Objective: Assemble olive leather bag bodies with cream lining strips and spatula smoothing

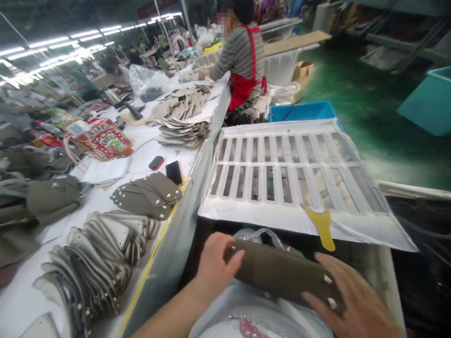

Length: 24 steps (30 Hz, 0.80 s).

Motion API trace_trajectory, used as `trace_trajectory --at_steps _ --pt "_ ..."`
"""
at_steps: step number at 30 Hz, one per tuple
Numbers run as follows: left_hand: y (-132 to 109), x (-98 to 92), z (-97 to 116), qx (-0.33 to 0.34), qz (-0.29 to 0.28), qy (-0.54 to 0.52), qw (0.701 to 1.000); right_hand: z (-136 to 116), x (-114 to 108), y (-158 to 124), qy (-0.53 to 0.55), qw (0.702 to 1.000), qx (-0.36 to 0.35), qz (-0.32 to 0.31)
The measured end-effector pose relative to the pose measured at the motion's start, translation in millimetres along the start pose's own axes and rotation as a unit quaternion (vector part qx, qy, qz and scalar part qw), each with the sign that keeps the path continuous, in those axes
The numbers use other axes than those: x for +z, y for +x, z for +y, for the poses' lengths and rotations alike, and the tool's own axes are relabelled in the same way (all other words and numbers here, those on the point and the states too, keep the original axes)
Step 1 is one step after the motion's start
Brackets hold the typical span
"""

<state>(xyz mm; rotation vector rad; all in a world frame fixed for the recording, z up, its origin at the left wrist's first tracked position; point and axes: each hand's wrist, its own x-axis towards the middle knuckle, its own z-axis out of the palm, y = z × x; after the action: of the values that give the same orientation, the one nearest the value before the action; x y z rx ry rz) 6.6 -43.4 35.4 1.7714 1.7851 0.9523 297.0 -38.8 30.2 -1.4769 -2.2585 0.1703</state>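
Observation:
An olive-grey bag piece (278,270), long and curved, spans my two hands just above my lap. Small bright metal fittings show at its right end. My left hand (216,263) grips its left end, thumb on the near face and fingers over the top edge. Around the right end curls my right hand (355,295), fingers spread along the edge beside the fittings. Behind the piece, a loop of clear plastic or pale strap is partly hidden. Just beyond it lies a white slotted rack (232,206), with a yellow tool or template (322,227) on its near edge.
On the left table stand rows of stacked grey flaps (95,253), fanned olive flaps (148,192), a phone (174,172) and a patterned bag (102,141). A co-worker in a red apron (246,84) sits ahead, near a blue bin (303,111).

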Motion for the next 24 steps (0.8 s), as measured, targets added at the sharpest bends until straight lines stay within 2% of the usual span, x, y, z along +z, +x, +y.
trace_trajectory --at_steps 1,3,5,7,12,17,20,24 --pt "-3 -10.0 -15 -0.077 -0.016 -0.023 0.997 -17 5 13 -0.014 0.998 -0.062 -0.028" --pt "-7 -20.1 -38 -0.173 -0.076 -0.082 0.979 -50 21 38 -0.026 0.986 -0.145 -0.08" --pt "-11 -19.5 -49 -0.205 -0.119 -0.133 0.962 -73 39 56 -0.028 0.976 -0.178 -0.118" --pt "-13 -13.8 -51 -0.208 -0.121 -0.155 0.958 -86 53 67 -0.025 0.972 -0.182 -0.146" --pt "-12 -4.6 -48 -0.207 -0.112 -0.169 0.957 -91 65 71 -0.011 0.972 -0.163 -0.167" --pt "-5 -5.9 -51 -0.253 -0.142 -0.288 0.913 -94 65 71 -0.011 0.976 -0.137 -0.166" --pt "1 -8.6 -54 -0.245 -0.154 -0.336 0.896 -96 67 71 -0.018 0.975 -0.135 -0.174" --pt "7 -11.8 -60 -0.246 -0.2 -0.372 0.872 -94 67 71 -0.02 0.971 -0.15 -0.184"
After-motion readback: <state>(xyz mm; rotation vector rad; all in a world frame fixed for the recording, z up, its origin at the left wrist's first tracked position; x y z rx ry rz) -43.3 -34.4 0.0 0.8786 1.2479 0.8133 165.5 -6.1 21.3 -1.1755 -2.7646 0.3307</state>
